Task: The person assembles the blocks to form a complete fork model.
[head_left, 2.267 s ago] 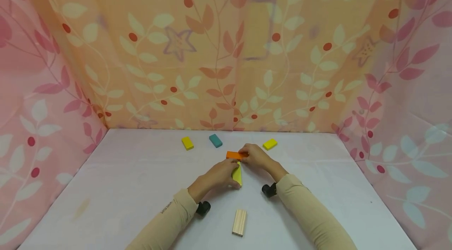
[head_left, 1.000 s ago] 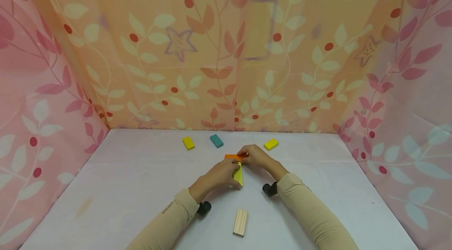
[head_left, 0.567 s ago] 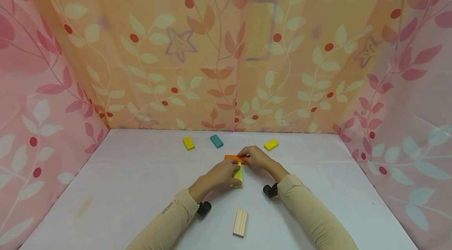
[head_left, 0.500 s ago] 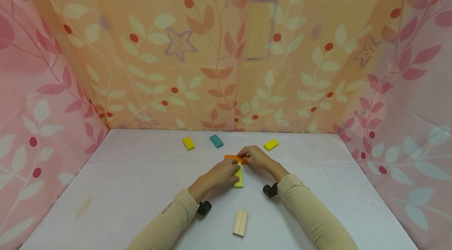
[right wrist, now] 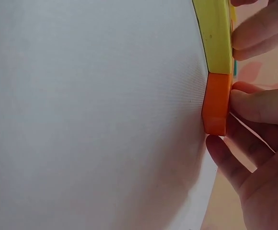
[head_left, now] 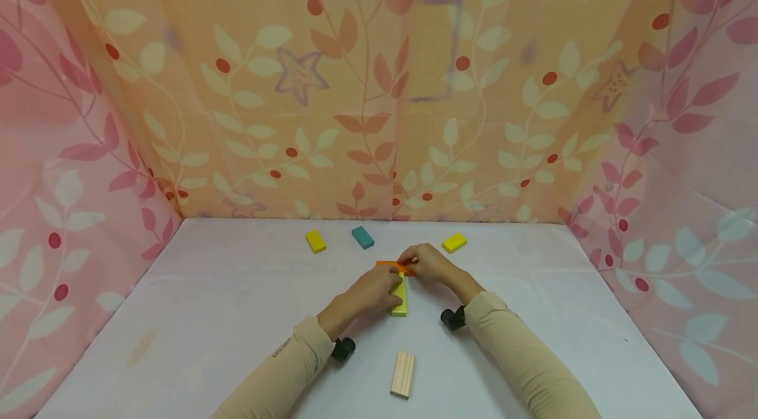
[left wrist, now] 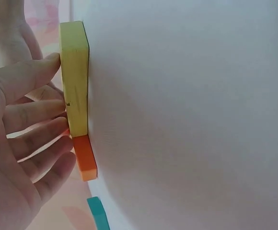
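A yellow-green wooden block (head_left: 399, 306) lies flat at mid-table, its long side running away from me. Its far end touches an orange block (head_left: 386, 264) that lies crosswise. My left hand (head_left: 368, 290) rests its thumb and fingertips on top of the yellow-green block; in the left wrist view the fingers (left wrist: 38, 115) are spread and nearly straight. At the orange block's right end is my right hand (head_left: 433, 264). Its thumb (right wrist: 254, 101) touches the upper edge, and another finger is at the end face. Part of the orange block is hidden behind both hands.
Toward the back lie a yellow block (head_left: 316, 241), a teal block (head_left: 362, 237) and another yellow block (head_left: 454, 243). A plain wood block (head_left: 403, 374) lies nearer me. Patterned curtains (head_left: 379, 77) stand behind and beside the white table (head_left: 207, 314).
The orange block has gone from standing on edge to lying lower. The yellow-green block has tipped from tilted to flat, and my left thumb has moved up off its near end.
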Demonstrator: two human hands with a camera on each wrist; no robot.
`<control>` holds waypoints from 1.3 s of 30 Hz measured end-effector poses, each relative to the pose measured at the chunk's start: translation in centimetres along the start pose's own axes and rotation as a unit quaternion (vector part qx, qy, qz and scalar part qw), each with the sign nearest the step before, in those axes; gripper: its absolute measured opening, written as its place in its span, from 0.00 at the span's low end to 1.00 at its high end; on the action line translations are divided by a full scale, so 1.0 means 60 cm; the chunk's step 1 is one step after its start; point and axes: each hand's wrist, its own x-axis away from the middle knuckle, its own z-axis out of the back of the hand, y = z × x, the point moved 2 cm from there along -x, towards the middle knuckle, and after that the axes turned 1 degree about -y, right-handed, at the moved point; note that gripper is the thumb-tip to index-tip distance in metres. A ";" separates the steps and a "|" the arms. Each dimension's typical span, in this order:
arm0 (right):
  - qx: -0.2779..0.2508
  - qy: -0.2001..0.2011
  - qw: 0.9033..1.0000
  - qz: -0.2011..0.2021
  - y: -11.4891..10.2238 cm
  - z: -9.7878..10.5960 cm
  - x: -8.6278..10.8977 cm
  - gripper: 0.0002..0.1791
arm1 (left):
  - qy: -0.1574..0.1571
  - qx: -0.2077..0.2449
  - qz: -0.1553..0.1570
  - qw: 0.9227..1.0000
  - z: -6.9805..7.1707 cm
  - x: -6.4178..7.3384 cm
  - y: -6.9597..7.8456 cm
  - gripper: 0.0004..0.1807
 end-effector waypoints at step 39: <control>-0.017 0.021 0.997 -0.068 0.000 -0.009 0.010 0.12 | -0.034 0.074 0.047 0.996 -0.002 -0.010 -0.019 0.38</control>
